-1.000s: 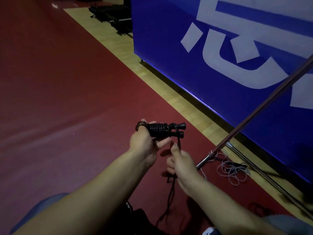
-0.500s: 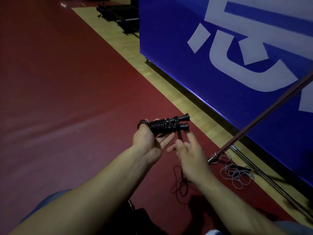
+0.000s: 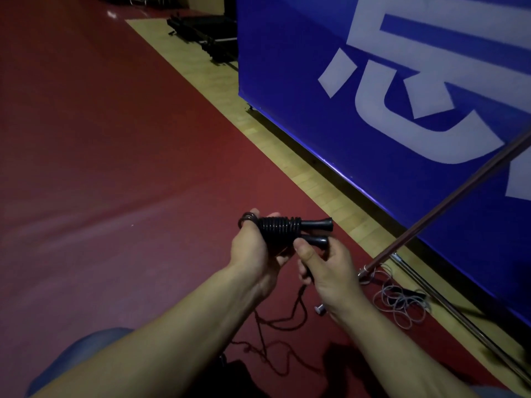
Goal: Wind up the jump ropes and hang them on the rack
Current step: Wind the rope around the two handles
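Observation:
My left hand (image 3: 253,248) grips the two black handles of a jump rope (image 3: 290,228) held side by side, with the dark cord coiled in tight turns round them. My right hand (image 3: 324,265) sits just below the handle tips, its fingers curled round the free cord. The loose cord (image 3: 284,326) hangs from that hand and trails in loops on the red floor. The rack's metal pole (image 3: 448,202) slants up to the right. A pale wound rope (image 3: 402,303) lies on the floor at the pole's foot.
A big blue banner with white lettering (image 3: 388,90) stands along the right. A wooden floor strip (image 3: 224,90) runs beside the red mat (image 3: 100,168). Black equipment (image 3: 207,33) lies at the far end. A thin floor bar (image 3: 459,320) extends from the pole's foot.
The right hand has come up under the handle tips with the cord, and another turn lies on the handles. The camera has swung slightly left.

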The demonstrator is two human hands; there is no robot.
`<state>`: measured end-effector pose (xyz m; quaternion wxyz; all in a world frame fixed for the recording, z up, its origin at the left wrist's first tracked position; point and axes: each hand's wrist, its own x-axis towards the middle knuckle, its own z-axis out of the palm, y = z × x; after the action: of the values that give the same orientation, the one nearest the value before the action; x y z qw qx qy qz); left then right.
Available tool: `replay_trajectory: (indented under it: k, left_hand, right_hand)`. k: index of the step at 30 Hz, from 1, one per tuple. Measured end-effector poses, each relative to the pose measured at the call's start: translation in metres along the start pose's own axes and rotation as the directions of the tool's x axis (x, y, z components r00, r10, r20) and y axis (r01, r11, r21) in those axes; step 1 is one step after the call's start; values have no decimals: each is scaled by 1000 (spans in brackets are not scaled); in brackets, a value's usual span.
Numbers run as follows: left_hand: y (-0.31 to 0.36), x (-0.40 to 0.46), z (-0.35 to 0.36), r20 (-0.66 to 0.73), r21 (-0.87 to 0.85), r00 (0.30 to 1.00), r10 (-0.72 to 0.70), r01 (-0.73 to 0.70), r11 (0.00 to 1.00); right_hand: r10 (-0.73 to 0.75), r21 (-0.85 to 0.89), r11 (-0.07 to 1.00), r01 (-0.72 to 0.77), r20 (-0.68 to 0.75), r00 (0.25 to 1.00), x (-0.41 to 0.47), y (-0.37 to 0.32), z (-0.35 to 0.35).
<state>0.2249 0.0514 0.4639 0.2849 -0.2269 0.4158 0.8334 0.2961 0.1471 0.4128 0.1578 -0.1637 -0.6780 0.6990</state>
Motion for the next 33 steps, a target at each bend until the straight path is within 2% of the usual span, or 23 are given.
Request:
replay_trajectory:
  k: [5,10,13,16,19,21,24,28,29,31,32,33]
  left_hand:
    - [-3,-1,-1,28,5,1000,-8,8,1000]
    - [-8,0,1,67,83,997,25,-31,996]
    - [-4,-5,7,97,94,989,113,-122,988]
    - [10,-3,8,53,39,986,159,-161,986]
    - [26,6,2,-51,-42,990,130,-132,990]
    - [35,11,1,-84,-79,986,141,-148,986]
    - [43,13,5,-64,-93,989,134,-139,986]
    - [27,8,3,96,71,994,55,-62,996]
    - [20,5,2,135,121,990,38,-55,991]
    - [11,-6,1,202,238,979,-15,-34,971]
    - [8,-9,1,227,321,973,-38,-38,946]
    - [7,-10,0,241,414,969,-52,-54,908]
  right_hand:
    - [44,-2,999,-44,79,996,1,-2,-7]
    - [100,-53,994,-98,37,994,0,7,-9]
    - [230,-157,967,-202,186,955,-4,12,-3]
    - [315,-112,949,-295,328,891,-15,13,9]
    - [215,-133,974,-184,289,933,-15,11,13]
    - [88,-335,942,-13,209,974,-8,13,8]
    - [29,-578,809,107,222,975,-5,8,6]
    - [145,-776,626,75,211,967,1,26,-2]
    - [246,-811,584,-22,151,957,7,27,-9]
    - [376,-741,642,-198,78,923,18,26,-25]
    - [326,-674,711,-202,61,943,25,24,-35]
    - [215,-623,767,-153,24,976,30,15,-44]
